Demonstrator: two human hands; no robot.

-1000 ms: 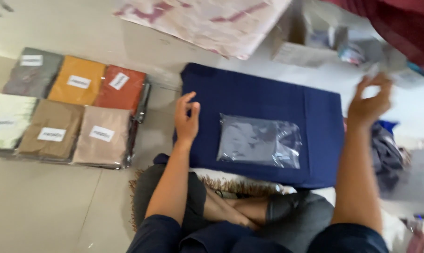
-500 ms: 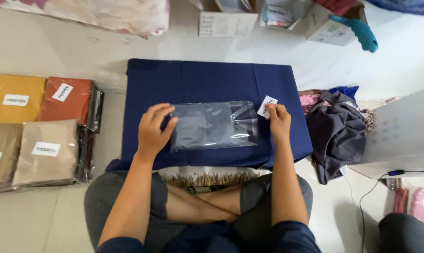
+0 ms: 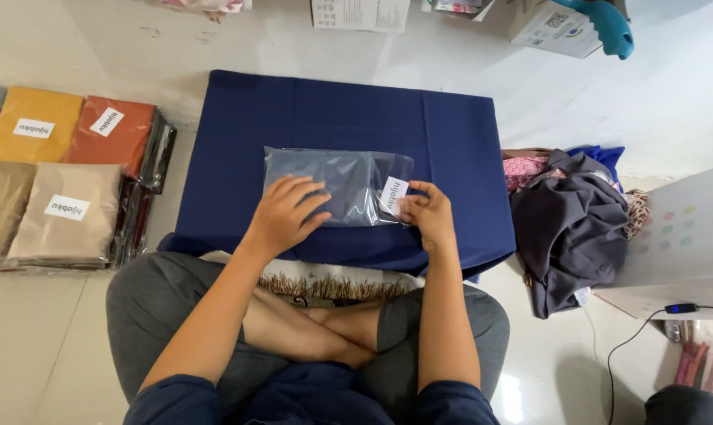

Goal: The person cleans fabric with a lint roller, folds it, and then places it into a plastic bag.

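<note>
Hands on the clear bag [image 3: 337, 186]! Left hand [image 3: 287, 214] lay flat, fingers spread, pinning its left half on the navy-covered bench [image 3: 451, 134]. Right hand [image 3: 427, 216] pinched a white label [image 3: 393, 195] against the right end. Bag's long axis ran left-right, directly ahead, both hands touching.

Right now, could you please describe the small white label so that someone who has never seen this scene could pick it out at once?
Start at the dark blue cloth spread on the floor, with a clear plastic packet lying on it. The small white label sits on the packet's right end, under the right hand fingertips. Unlike the labels on the coloured packets stacked far left, this one lies on dark fabric.
</note>
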